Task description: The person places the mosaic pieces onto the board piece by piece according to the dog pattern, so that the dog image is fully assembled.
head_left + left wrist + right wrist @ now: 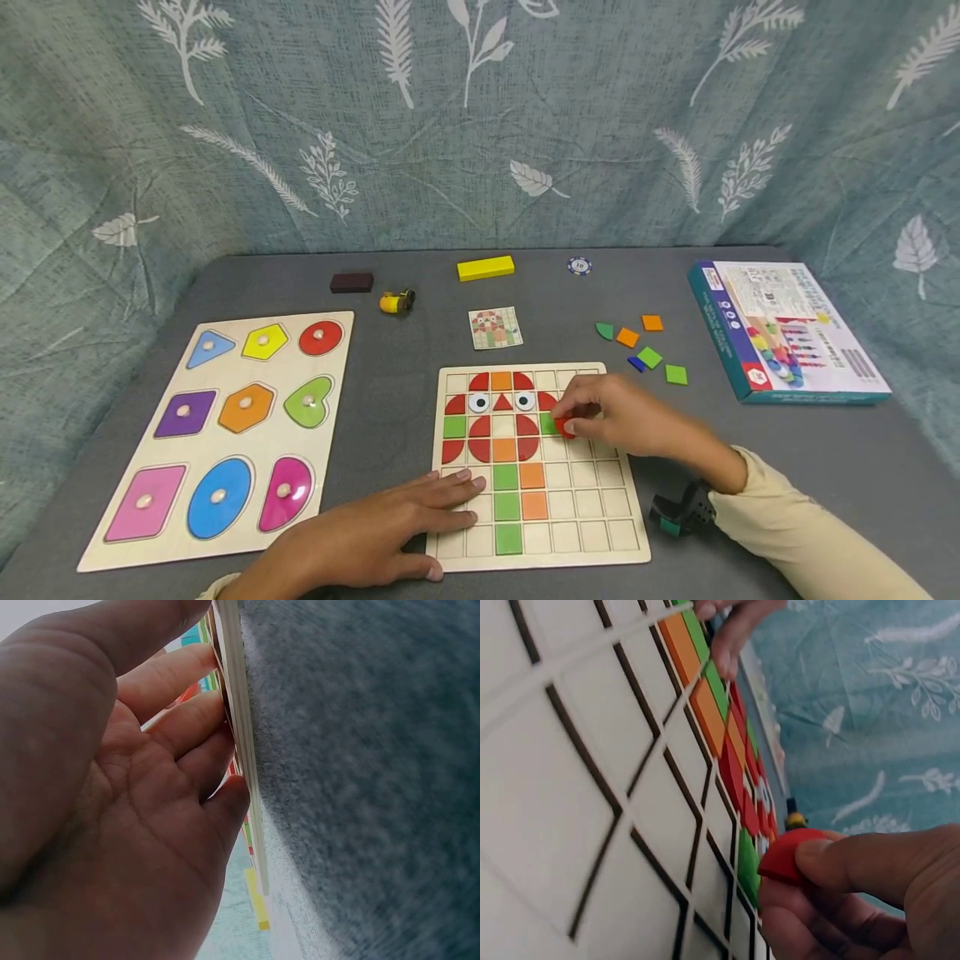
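In the head view, my right hand pinches a red quarter-circle tile between thumb and fingers. That tile is just above the gridded wooden board, beside a green square tile in the grid. Red, orange and green tiles plus two round eye pieces form an owl-like figure on a branch of squares there. My left hand rests with extended fingers on the board's lower left edge. The left wrist view has its palm against the board's side. A small pattern card with a similar figure lies behind the board.
Several loose tiles lie right of the card, near a boxed game. On the left is a knobbed shape puzzle. Along the back stand a dark block, a small yellow-black toy, a yellow block and a chip.
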The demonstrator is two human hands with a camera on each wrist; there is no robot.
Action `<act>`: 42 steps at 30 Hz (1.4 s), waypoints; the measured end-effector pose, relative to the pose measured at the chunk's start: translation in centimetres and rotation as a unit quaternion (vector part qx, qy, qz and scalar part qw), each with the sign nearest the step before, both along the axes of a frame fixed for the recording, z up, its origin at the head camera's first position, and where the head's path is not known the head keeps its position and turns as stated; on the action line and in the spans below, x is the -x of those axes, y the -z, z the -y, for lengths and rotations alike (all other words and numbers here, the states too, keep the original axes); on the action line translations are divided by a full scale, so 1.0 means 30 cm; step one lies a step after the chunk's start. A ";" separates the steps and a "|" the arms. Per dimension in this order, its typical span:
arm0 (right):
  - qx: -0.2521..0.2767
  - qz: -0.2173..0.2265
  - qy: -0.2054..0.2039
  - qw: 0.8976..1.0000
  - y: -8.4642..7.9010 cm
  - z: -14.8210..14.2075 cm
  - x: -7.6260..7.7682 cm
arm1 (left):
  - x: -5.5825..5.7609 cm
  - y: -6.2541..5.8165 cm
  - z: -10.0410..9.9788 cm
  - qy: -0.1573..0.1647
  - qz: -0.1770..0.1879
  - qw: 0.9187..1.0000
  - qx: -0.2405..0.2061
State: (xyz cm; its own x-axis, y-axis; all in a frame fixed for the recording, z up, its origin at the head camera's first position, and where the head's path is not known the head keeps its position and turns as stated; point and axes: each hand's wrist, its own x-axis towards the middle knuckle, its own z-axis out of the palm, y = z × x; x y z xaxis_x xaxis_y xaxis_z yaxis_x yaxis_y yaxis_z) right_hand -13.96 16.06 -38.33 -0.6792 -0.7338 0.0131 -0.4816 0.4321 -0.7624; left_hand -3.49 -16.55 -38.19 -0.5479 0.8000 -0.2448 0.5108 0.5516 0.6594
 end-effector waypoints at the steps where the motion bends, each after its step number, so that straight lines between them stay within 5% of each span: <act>1: -0.001 0.005 -0.007 1.000 0.000 0.005 -0.005 | 0.000 0.000 0.000 -0.001 0.001 1.000 0.001; 9: -0.002 0.014 -0.045 0.999 0.020 0.039 -0.033 | -0.003 -0.003 -0.001 -0.006 0.012 1.000 0.005; 30: -0.064 -0.044 -0.011 0.997 0.025 0.051 -0.040 | -0.001 0.001 -0.002 -0.009 0.017 1.000 0.004; 42: -0.024 -0.057 0.007 0.998 0.027 0.014 0.001 | -0.003 0.004 -0.003 -0.002 0.006 1.000 -0.001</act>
State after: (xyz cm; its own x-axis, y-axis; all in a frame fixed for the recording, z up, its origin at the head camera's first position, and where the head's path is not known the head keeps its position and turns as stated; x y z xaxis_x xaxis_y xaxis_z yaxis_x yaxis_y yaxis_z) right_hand -14.01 15.64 -39.14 -0.6862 -0.7253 0.0548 -0.5567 0.4751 -0.6815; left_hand -3.42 -16.47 -38.32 -0.5475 0.7988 -0.2493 0.5014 0.5517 0.6665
